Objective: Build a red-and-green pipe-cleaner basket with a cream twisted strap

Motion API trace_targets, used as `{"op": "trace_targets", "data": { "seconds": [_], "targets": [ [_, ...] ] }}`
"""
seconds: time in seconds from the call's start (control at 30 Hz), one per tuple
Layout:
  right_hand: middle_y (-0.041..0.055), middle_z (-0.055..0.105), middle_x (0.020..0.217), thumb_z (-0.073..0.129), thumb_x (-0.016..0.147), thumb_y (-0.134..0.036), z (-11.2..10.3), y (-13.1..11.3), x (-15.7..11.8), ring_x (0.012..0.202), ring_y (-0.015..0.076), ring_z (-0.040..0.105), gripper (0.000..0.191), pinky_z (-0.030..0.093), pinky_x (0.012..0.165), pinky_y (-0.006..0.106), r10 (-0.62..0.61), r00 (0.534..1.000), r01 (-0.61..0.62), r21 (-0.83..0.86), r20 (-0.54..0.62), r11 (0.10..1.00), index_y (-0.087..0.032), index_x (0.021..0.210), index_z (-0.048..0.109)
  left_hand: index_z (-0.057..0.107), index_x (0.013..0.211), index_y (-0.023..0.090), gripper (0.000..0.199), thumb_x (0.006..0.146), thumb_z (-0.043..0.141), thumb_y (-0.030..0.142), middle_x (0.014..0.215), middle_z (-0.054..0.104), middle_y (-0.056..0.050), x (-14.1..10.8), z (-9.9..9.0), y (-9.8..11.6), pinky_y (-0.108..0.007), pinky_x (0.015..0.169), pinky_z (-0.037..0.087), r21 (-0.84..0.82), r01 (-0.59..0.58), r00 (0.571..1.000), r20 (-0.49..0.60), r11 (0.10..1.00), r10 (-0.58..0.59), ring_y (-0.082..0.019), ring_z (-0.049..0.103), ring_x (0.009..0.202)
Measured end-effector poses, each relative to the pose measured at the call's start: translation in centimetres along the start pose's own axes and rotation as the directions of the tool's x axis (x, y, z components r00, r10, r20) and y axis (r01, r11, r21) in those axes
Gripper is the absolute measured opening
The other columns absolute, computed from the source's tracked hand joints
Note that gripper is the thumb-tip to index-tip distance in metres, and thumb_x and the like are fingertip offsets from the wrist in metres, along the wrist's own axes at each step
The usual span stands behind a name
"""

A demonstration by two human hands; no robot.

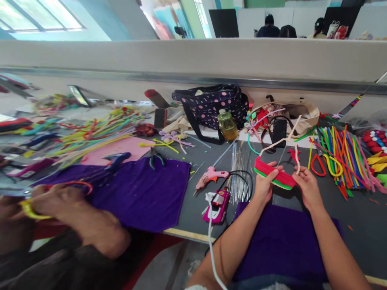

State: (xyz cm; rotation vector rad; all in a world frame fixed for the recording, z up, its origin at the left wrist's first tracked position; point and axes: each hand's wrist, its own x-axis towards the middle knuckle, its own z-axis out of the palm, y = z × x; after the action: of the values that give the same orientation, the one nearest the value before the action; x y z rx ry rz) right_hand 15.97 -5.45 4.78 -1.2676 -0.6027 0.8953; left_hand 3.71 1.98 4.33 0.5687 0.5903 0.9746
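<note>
Between my two hands is a small flat piece made of pipe cleaners point(276, 174), a red band over green and whitish edges, with pale pink stems rising from it in a loop. My left hand point(266, 183) pinches its left part, thumb in front. At its right end, my right hand point(306, 186) is closed on the piece and a pale pink stem beside it. A dark purple cloth point(281, 241) lies beneath my forearms. Left of my hands rest a pink glue gun point(211, 177), a magenta device with a white cable point(218, 207) and clear glue sticks point(240, 177).
Colourful pipe cleaners point(341, 157) and red-handled scissors point(318, 165) lie at right. A dotted bag point(211, 104), a bottle of yellowish liquid point(227, 125) and a beige bag point(305, 110) stand at the back. At left, a co-worker's hands point(60, 199) hold scissors by another purple cloth point(151, 189).
</note>
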Motion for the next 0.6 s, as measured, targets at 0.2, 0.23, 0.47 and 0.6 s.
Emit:
{"op": "trace_targets", "data": {
  "seconds": [0.2,0.23,0.47,0.6],
  "targets": [
    [-0.0024,0.059,0.072,0.073,0.070,-0.040,-0.5,0.0,-0.1,0.064,0.0133,0.053,0.026,0.044,0.062,0.025,-0.075,0.997,0.076,-0.195,0.017,0.978,-0.022,0.084,0.060,0.063,0.093,0.010,0.042,0.059,0.084,0.025,0.087,0.074,-0.013,0.6,-0.3,-0.3,-0.047,0.087,0.051,-0.053,0.067,0.997,-0.038,0.996,-0.069,-0.030,0.071,0.084],
    [-0.0018,0.059,0.073,0.073,0.071,-0.040,-0.5,-0.1,-0.2,0.065,0.0136,0.054,0.025,0.045,0.062,0.026,-0.068,0.997,0.075,-0.207,0.044,0.975,-0.022,0.084,0.060,0.063,0.092,0.010,0.042,0.058,0.084,0.025,0.086,0.074,-0.013,0.8,-0.3,-0.3,-0.048,0.088,0.051,-0.068,0.071,0.997,-0.037,0.995,-0.073,-0.030,0.071,0.084],
    [-0.0011,0.060,0.074,0.074,0.070,-0.041,-0.9,0.3,-1.2,0.064,0.0155,0.057,0.028,0.050,0.060,0.029,0.014,0.992,0.012,-0.206,0.125,0.978,-0.022,0.085,0.060,0.064,0.089,0.009,0.037,0.060,0.082,0.021,0.086,0.073,-0.013,0.8,-0.5,-0.5,-0.048,0.087,0.052,-0.125,0.068,0.998,-0.003,0.990,-0.069,-0.028,0.071,0.083],
    [0.0044,0.064,0.088,0.069,0.075,-0.045,-1.1,-0.8,-2.3,0.075,0.0186,0.060,0.033,0.051,0.069,0.034,-0.193,0.981,0.182,-0.378,0.008,0.908,-0.021,0.096,0.061,0.064,0.090,0.009,0.036,0.061,0.081,0.021,0.087,0.073,-0.013,1.0,-0.8,-0.3,-0.046,0.087,0.052,-0.173,0.074,0.997,0.046,0.982,-0.067,-0.026,0.071,0.082]
  ]
}}
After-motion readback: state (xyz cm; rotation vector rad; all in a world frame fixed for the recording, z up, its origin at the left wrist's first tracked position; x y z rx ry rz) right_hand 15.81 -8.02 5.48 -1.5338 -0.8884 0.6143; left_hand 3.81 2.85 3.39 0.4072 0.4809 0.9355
